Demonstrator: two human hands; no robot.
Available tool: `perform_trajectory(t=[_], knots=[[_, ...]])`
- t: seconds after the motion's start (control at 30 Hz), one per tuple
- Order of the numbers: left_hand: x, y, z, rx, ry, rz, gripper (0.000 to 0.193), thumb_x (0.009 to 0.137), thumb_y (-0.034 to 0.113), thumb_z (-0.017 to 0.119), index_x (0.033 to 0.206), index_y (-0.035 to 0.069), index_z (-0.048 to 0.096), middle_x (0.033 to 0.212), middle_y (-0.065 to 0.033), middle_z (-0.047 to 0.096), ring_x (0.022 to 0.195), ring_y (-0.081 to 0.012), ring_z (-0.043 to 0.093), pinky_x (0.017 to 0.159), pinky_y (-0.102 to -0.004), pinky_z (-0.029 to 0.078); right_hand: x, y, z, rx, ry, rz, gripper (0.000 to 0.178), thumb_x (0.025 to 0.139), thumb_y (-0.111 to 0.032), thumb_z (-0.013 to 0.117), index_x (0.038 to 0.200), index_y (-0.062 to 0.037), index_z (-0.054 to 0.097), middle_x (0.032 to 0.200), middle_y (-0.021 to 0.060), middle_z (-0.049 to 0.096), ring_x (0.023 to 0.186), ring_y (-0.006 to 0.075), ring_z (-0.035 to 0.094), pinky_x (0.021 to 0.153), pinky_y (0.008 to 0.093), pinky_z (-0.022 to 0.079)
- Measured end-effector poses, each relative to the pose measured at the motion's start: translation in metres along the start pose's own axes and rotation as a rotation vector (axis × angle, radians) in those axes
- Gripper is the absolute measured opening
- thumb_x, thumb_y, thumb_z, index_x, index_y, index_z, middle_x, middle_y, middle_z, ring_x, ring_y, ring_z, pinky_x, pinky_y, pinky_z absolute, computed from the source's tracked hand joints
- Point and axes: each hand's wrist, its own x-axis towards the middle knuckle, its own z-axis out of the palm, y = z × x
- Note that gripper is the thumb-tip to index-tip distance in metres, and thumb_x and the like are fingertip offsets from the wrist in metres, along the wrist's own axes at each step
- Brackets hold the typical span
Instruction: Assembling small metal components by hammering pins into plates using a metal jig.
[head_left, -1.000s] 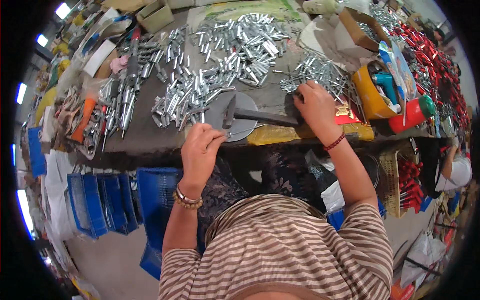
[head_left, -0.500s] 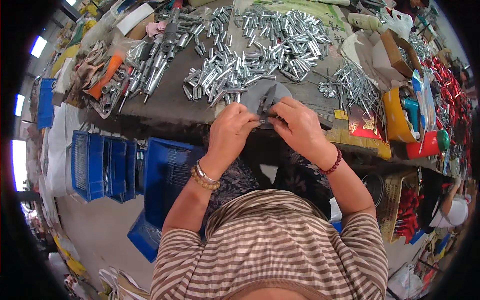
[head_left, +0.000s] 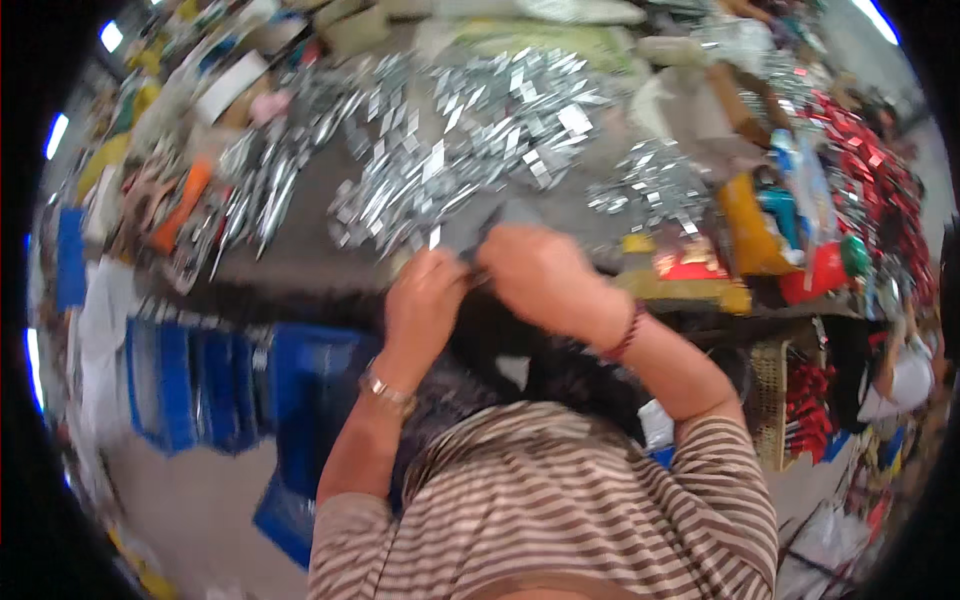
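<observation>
The picture is smeared by motion. At the table's front edge, my left hand [head_left: 428, 298] has its thumb and fingertips pinched together; whatever is between them is too blurred to name. My right hand [head_left: 550, 278] is curled with its fingers right beside the left fingertips, and its grip hides any small thing there. Just behind the hands, part of a grey metal fixture [head_left: 515, 212] shows, mostly covered by my right hand. Beyond it lies a broad heap of short shiny metal tubes [head_left: 440, 165] on the dark table [head_left: 300, 268].
Thin metal rods [head_left: 655, 190] lie in a pile right of the tubes. Longer metal tools [head_left: 265, 190] are heaped at left. Blue bins [head_left: 160, 390] stand below the table at left. A yellow container [head_left: 750, 230] and red parts [head_left: 870, 170] are at right, with another person [head_left: 905, 375] beyond.
The view has shifted and blurred. My right hand has turned over the fixture and now covers more of it; my left hand stays pinched beside it.
</observation>
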Motion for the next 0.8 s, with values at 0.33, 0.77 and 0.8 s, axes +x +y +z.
perform_trajectory(t=[0.33, 0.77, 0.8], knots=[[-0.006, 0.01, -0.009, -0.081, -0.042, -0.063, 0.009, 0.084, -0.006, 0.062, 0.091, -0.001, 0.066, 0.09, -0.0157, 0.06, 0.083, -0.036, 0.062, 0.073, -0.0425, 0.051, -0.015, -0.014, 0.021, -0.059, 0.131, -0.019, 0.008, 0.083, -0.013, 0.065, 0.09, -0.009, 0.062, 0.093, 0.0076, 0.059, 0.09, 0.0272, 0.064, 0.077, 0.0402, 0.052], [-0.005, 0.016, -0.013, -0.115, -0.052, -0.176, 0.009, 0.082, 0.0, 0.077, 0.089, 0.001, 0.072, 0.09, -0.011, 0.059, 0.086, -0.0295, 0.062, 0.077, -0.0385, 0.05, -0.047, 0.032, 0.003, -0.045, 0.147, 0.218, 0.02, 0.085, -0.016, 0.072, 0.103, -0.0085, 0.068, 0.097, 0.0103, 0.061, 0.095, 0.032, 0.064, 0.081, 0.0438, 0.054], [-0.009, 0.013, -0.012, -0.068, -0.026, -0.136, 0.01, 0.082, 0.002, 0.078, 0.089, 0.002, 0.072, 0.091, -0.0109, 0.06, 0.084, -0.0309, 0.062, 0.074, -0.0395, 0.051, -0.046, 0.032, 0.006, 0.061, 0.194, 0.203, 0.02, 0.085, -0.015, 0.071, 0.104, -0.0085, 0.068, 0.097, 0.0116, 0.061, 0.095, 0.0335, 0.064, 0.081, 0.0455, 0.054]])
